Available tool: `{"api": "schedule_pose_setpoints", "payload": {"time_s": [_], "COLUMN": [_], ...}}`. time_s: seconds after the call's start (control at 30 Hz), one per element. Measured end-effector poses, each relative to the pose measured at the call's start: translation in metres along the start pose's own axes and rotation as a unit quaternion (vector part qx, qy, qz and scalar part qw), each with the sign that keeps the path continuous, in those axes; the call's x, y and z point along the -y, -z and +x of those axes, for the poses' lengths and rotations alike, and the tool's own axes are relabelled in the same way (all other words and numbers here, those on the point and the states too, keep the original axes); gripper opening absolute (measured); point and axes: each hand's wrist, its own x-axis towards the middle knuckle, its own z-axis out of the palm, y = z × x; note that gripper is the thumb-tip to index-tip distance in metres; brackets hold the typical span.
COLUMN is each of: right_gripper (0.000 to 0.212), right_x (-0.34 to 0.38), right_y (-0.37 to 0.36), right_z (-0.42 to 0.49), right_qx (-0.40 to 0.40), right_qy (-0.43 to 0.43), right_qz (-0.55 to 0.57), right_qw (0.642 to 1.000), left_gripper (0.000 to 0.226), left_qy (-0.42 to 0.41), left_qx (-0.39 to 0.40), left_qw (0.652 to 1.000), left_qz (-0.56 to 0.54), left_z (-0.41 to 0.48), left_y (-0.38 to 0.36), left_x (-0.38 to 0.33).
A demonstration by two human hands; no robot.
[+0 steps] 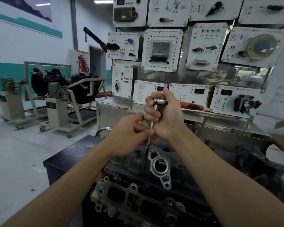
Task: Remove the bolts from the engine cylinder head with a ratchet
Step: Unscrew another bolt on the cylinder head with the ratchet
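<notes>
One hazard dominates: slippage at the socket. On the dark, grimy cast-metal engine cylinder head (129, 163), sitting directly below the hands, the thin steel extension bar (152, 126) enters a recess beside a bright aluminium ring-shaped bracket (159, 167); the bolt itself is hidden. The bar leans slightly, so side load could cam the socket off and round the bolt, or drive knuckles into the bracket. The left hand (129, 138) pinches the bar mid-length. The right hand (167, 117) wraps the head of the chrome, red-handled ratchet (161, 101), whose grip points right.
</notes>
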Motion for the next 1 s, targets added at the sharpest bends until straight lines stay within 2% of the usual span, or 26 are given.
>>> {"api": "schedule_pose_setpoints", "payload": {"time_s": [0.13,0.17,0.2,0.23,0.27,0.3,0.33,0.37,0.4,0.47,0.5,0.53,0.6,0.67,0.77,0.87,0.93,0.97,1.0], "right_gripper": [0.057,0.055,0.053,0.049,0.046,0.044,0.043,0.044,0.046,0.053,0.057,0.059,0.058,0.053,0.05,0.055,0.058,0.054,0.049], "right_x": [-0.004,-0.004,-0.004,-0.003,-0.001,0.002,0.004,0.005,0.004,0.004,0.004,0.004,0.003,0.004,0.005,0.005,-0.002,-0.007,-0.01], "right_y": [0.001,0.003,0.005,0.008,0.011,0.012,0.013,0.014,0.014,0.012,0.011,0.013,0.016,0.016,0.012,0.011,0.011,0.01,0.009], "right_z": [-0.005,-0.007,-0.009,-0.012,-0.014,-0.017,-0.017,-0.018,-0.018,-0.016,-0.015,-0.012,-0.006,0.0,0.004,0.005,0.002,-0.002,-0.005], "right_qx": [0.009,-0.003,-0.019,-0.033,-0.043,-0.045,-0.042,-0.033,-0.018,0.02,0.041,0.057,0.078,0.079,0.071,0.07,0.048,0.027,0.009], "right_qy": [0.011,0.038,0.089,0.157,0.23,0.282,0.31,0.313,0.286,0.143,0.058,-0.008,-0.06,-0.083,-0.106,-0.106,-0.017,0.085,0.212], "right_qz": [-0.068,-0.136,-0.236,-0.353,-0.463,-0.537,-0.572,-0.565,-0.513,-0.302,-0.205,-0.134,-0.066,-0.053,-0.066,-0.099,-0.203,-0.289,-0.385], "right_qw": [0.998,0.99,0.968,0.922,0.855,0.793,0.759,0.763,0.809,0.942,0.976,0.989,0.993,0.992,0.99,0.987,0.978,0.953,0.898], "left_gripper": [0.014,0.012,0.009,0.006,0.005,0.005,0.009,0.014,0.019,0.018,0.015,0.014,0.016,0.015,0.019,0.016,0.016,0.016,0.016], "left_qy": [0.006,0.01,0.011,0.006,-0.006,-0.018,-0.028,-0.035,-0.037,-0.022,-0.011,-0.003,0.004,0.006,-0.007,-0.003,-0.004,-0.003,-0.008], "left_qx": [-0.025,-0.035,-0.049,-0.068,-0.089,-0.112,-0.136,-0.158,-0.172,-0.166,-0.14,-0.102,-0.032,0.005,0.022,-0.008,-0.061,-0.088,-0.115], "left_qw": [1.0,0.999,0.999,0.997,0.995,0.99,0.984,0.979,0.975,0.981,0.988,0.994,0.999,0.999,0.998,0.999,0.997,0.996,0.993], "left_qz": [0.003,0.004,0.009,0.024,0.05,0.08,0.108,0.128,0.132,0.097,0.066,0.038,0.001,-0.041,-0.057,-0.047,-0.039,-0.028,-0.001], "left_z": [-0.005,-0.006,-0.006,-0.006,-0.006,-0.007,-0.008,-0.009,-0.009,-0.009,-0.007,-0.006,-0.003,-0.002,0.001,0.0,-0.003,-0.005,-0.006], "left_y": [-0.003,-0.005,-0.007,-0.01,-0.013,-0.017,-0.02,-0.024,-0.026,-0.024,-0.021,-0.017,-0.009,-0.005,-0.004,-0.005,-0.007,-0.009,-0.011], "left_x": [0.003,0.004,0.005,0.006,0.006,0.005,0.003,0.002,0.001,0.001,0.0,-0.002,-0.005,-0.008,-0.008,-0.006,-0.006,-0.007,-0.008]}}
